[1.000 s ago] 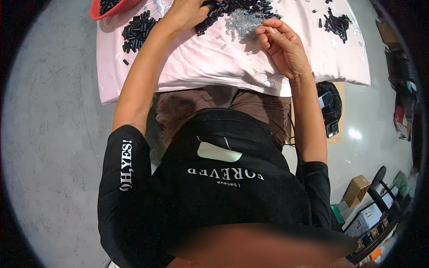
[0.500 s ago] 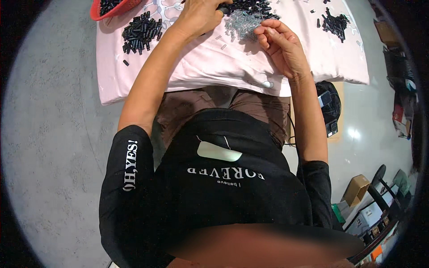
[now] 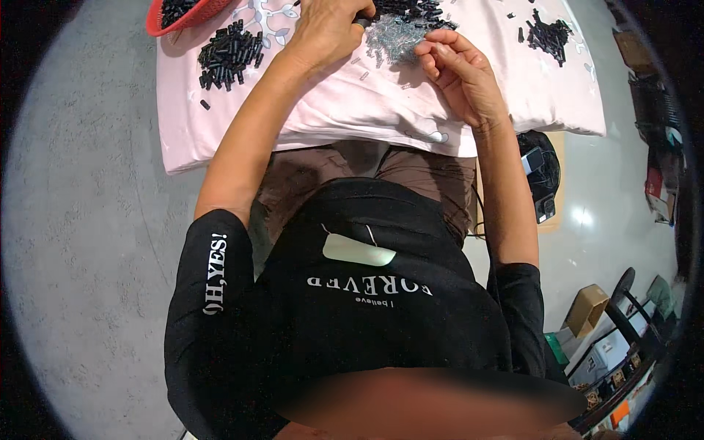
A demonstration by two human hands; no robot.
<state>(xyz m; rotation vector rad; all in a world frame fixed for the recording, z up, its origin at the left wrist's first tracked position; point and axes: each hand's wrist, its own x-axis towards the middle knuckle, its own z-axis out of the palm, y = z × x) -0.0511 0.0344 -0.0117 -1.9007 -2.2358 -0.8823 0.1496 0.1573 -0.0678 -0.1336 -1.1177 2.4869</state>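
Observation:
My left hand (image 3: 326,33) is at the far edge of view, its fingers curled around a small black tube-like part (image 3: 362,20); the fingertips are partly cut off by the frame. My right hand (image 3: 468,77) hovers at the near right side of a heap of small silvery springs (image 3: 396,42). Its thumb and forefinger are pinched together, and whatever is between them is too small to make out. Behind the springs lies a pile of short black tubes (image 3: 414,9), partly cut off by the frame. A few loose springs (image 3: 364,75) rest on the pink cloth (image 3: 330,110).
A heap of black tubes (image 3: 231,55) lies to the left, with a single loose tube (image 3: 205,105) nearer me. Behind it, a red basket (image 3: 196,16) holds more black parts. Another black pile (image 3: 550,37) is at the right. A black bag (image 3: 543,165) sits below the table's right side.
My left hand has shifted slightly, turning the black part a little. My right hand stays nearly in place, its fingertips still pinched by the springs.

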